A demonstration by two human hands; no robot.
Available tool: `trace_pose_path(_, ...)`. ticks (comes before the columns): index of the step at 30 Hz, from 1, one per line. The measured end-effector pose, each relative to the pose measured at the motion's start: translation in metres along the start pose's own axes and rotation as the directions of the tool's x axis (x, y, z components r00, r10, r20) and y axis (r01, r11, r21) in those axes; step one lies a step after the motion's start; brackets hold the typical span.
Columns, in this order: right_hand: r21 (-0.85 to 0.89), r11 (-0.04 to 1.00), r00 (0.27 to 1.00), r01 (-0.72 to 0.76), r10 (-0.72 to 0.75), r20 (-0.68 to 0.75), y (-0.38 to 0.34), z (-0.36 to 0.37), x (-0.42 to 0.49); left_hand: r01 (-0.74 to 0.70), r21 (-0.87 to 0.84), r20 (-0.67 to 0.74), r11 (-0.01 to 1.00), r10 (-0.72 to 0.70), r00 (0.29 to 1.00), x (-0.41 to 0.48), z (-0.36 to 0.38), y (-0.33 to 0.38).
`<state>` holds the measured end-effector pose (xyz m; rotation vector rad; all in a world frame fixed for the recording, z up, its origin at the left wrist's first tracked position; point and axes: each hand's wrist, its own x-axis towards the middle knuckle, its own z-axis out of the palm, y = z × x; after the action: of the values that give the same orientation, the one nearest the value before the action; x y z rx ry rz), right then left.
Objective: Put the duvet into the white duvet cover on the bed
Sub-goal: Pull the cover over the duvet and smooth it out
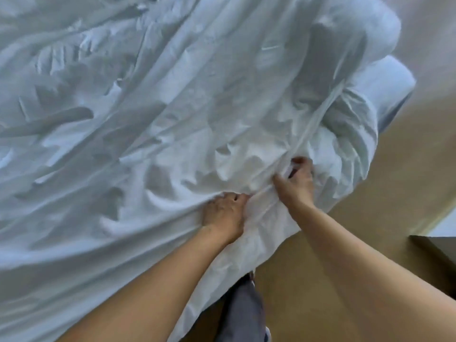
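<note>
Your left hand (223, 214) lies knuckles-up on the white duvet cover (153, 124), close to its near edge. Its fingers (237, 197) are curled tight and dug down into the cloth, gripping a bunch of it, so that creases fan out from your fist. The fingertips themselves are buried in the folds. Your right hand (296, 186) is just beside it, a little farther from you and nearer the corner. Its fingers (299, 161) are also curled narrow, and with the thumb they pinch a raised ridge of the same cover, which runs away from your hand as a long straight fold. The two hands are near each other but not touching, with a short stretch of taut cloth between them. The duvet cover is spread crumpled over nearly the whole bed (387, 87), with deep wrinkles across the top. Its near corner hangs off the side below your wrists, toward the tan floor (320, 255). To the right of your right hand the cover is heaped in a thick rumpled bundle at the bed's corner. You cannot tell the duvet apart from the cover here: everything on the bed is the same white, and no opening shows. Below the hanging edge a grey trouser leg (243, 309) is visible, and a dark piece of furniture (436, 262) stands on the floor at the far right.
</note>
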<state>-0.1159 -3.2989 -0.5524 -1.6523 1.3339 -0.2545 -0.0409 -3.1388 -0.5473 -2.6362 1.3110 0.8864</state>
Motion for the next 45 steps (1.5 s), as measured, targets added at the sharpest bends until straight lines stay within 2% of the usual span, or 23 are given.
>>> trace_pose_path(2, 0.128, 0.991, 0.997, -0.021, 0.031, -0.070, -0.030, -0.019, 0.062, -0.016, -0.137, 0.063, 0.990, 0.025, 0.998, 0.030, -0.008, 0.021)
trace_pose_path(4, 0.229, 0.973, 0.991, 0.008, 0.023, -0.134, -0.068, -0.037, 0.120, -0.097, -0.348, -0.083, 0.933, 0.073, 0.994, 0.064, -0.034, 0.043)
trace_pose_path(7, 0.269, 0.962, 0.955, -0.036, 0.113, -0.274, -0.108, -0.057, 0.191, -0.176, -0.460, -0.305, 0.870, 0.032, 0.952, 0.138, -0.101, 0.079)
trace_pose_path(10, 0.063, 0.990, 0.934, -0.123, 0.137, -0.329, -0.116, -0.090, 0.227, -0.157, -0.457, -0.255, 0.875, 0.040, 0.966, 0.195, -0.150, 0.118)
trace_pose_path(14, -0.309, 0.950, 0.994, -0.044, 0.011, -0.107, -0.115, -0.155, 0.275, -0.190, -0.373, -0.312, 0.908, 0.070, 0.947, 0.244, -0.170, 0.167)
trace_pose_path(16, -0.167, 0.983, 0.985, -0.070, 0.042, -0.165, -0.118, -0.190, 0.314, -0.113, -0.392, -0.362, 0.913, -0.040, 0.931, 0.262, -0.170, 0.189)
trace_pose_path(17, 0.061, 0.986, 0.981, -0.152, 0.159, -0.112, -0.121, -0.202, 0.331, -0.050, -0.397, -0.375, 0.917, -0.113, 0.920, 0.270, -0.169, 0.200)
trace_pose_path(19, 0.501, 0.737, 0.887, -0.452, 0.314, 0.338, -0.123, -0.207, 0.360, 0.121, -0.367, -0.365, 0.922, -0.262, 0.893, 0.282, -0.164, 0.219)
trace_pose_path(21, 0.526, 0.625, 0.782, -0.577, 0.236, 0.577, -0.129, -0.188, 0.373, 0.273, -0.309, -0.316, 0.911, -0.369, 0.874, 0.293, -0.157, 0.236)
trace_pose_path(23, 0.490, 0.774, 0.851, -0.402, 0.119, 0.512, -0.160, -0.176, 0.395, 0.333, -0.276, -0.325, 0.902, -0.414, 0.850, 0.313, -0.164, 0.250)
trace_pose_path(25, 0.379, 0.924, 0.990, 0.054, -0.100, 0.103, -0.203, -0.183, 0.420, 0.210, -0.402, -0.474, 0.891, -0.399, 0.785, 0.337, -0.190, 0.257)
trace_pose_path(27, 0.168, 0.911, 0.903, 0.376, -0.320, -0.287, -0.220, -0.200, 0.441, -0.006, -0.496, -0.639, 0.869, -0.360, 0.680, 0.356, -0.214, 0.259)
trace_pose_path(29, 0.030, 0.966, 0.943, 0.257, -0.244, -0.225, -0.192, -0.209, 0.454, 0.015, -0.525, -0.500, 0.851, -0.323, 0.803, 0.354, -0.216, 0.270)
trace_pose_path(30, -0.089, 0.993, 0.997, 0.072, -0.073, 0.000, -0.162, -0.210, 0.455, 0.108, -0.490, -0.297, 0.865, -0.282, 0.912, 0.345, -0.205, 0.285)
trace_pose_path(31, -0.216, 0.975, 0.971, -0.056, 0.103, 0.214, -0.134, -0.212, 0.453, 0.166, -0.436, -0.070, 0.884, -0.217, 0.974, 0.335, -0.190, 0.299)
trace_pose_path(32, -0.254, 0.960, 0.938, -0.118, 0.192, 0.288, -0.117, -0.219, 0.450, 0.178, -0.440, 0.047, 0.880, -0.175, 0.983, 0.325, -0.177, 0.308)
trace_pose_path(34, -0.009, 1.000, 0.994, -0.015, 0.016, 0.106, -0.113, -0.229, 0.453, 0.121, -0.568, -0.067, 0.814, -0.192, 0.979, 0.313, -0.174, 0.314)
trace_pose_path(36, 0.291, 0.953, 0.996, 0.084, -0.069, -0.062, -0.125, -0.233, 0.457, 0.089, -0.597, -0.390, 0.797, -0.386, 0.836, 0.317, -0.179, 0.304)
trace_pose_path(37, 0.391, 0.920, 1.000, -0.022, 0.012, 0.026, -0.123, -0.231, 0.455, 0.200, -0.551, -0.447, 0.810, -0.489, 0.749, 0.316, -0.179, 0.302)
trace_pose_path(38, 0.451, 0.862, 0.963, -0.230, 0.133, 0.236, -0.116, -0.228, 0.447, 0.347, -0.508, -0.425, 0.788, -0.580, 0.696, 0.311, -0.173, 0.304)
trace_pose_path(40, 0.388, 0.754, 0.746, -0.530, 0.197, 0.637, -0.089, -0.223, 0.430, 0.483, -0.472, -0.291, 0.738, -0.647, 0.705, 0.303, -0.152, 0.318)
trace_pose_path(43, 0.273, 0.661, 0.503, -0.699, 0.182, 0.845, -0.044, -0.223, 0.408, 0.353, -0.565, -0.304, 0.745, -0.587, 0.751, 0.302, -0.135, 0.318)
trace_pose_path(45, 0.158, 0.691, 0.426, -0.705, 0.235, 0.874, -0.031, -0.215, 0.393, 0.263, -0.610, -0.382, 0.748, -0.568, 0.729, 0.298, -0.132, 0.308)
